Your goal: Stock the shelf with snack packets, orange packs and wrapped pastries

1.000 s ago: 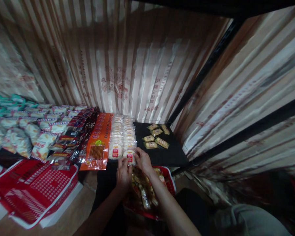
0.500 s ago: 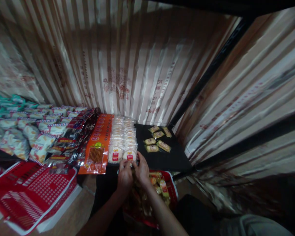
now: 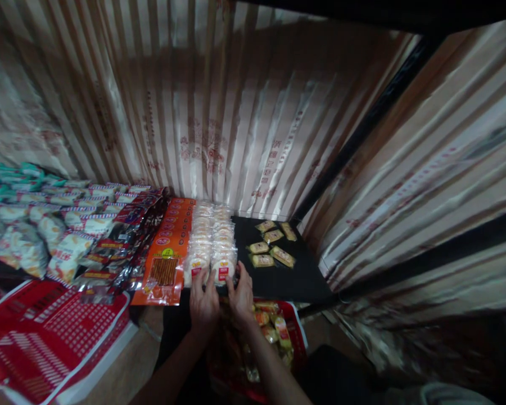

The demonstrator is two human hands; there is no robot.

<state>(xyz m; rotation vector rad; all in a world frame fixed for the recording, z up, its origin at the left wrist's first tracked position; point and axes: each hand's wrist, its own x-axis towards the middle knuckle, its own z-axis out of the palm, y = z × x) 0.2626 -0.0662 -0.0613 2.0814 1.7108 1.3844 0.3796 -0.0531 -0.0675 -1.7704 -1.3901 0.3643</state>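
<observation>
Two rows of round white rice crackers in clear wrappers (image 3: 223, 269) stand close together on the black shelf, with red labels on the front ones. My left hand (image 3: 204, 301) is at the front of the left row, its fingers stretched forward and apart against the wrappers. Beside the front packet of the right row is my right hand (image 3: 241, 295), thumb at the front and fingers along the right side, not closed round it. An orange snack bag with brown sticks (image 3: 164, 270) lies left of the rows.
Several small yellow-wrapped snacks (image 3: 282, 256) lie on the black shelf (image 3: 293, 281) to the right. Below my hands is a red basket (image 3: 302, 332) of wrapped snacks. A red basket (image 3: 67, 332) stands lower left. Dark packets (image 3: 113, 247) and white bags (image 3: 69, 253) fill the left. A black bar (image 3: 362, 121) slants behind.
My left hand has moved left, from the front right rice cracker to the left row, and its fingers have spread. My right hand stays by the right row. The view has shifted slightly.
</observation>
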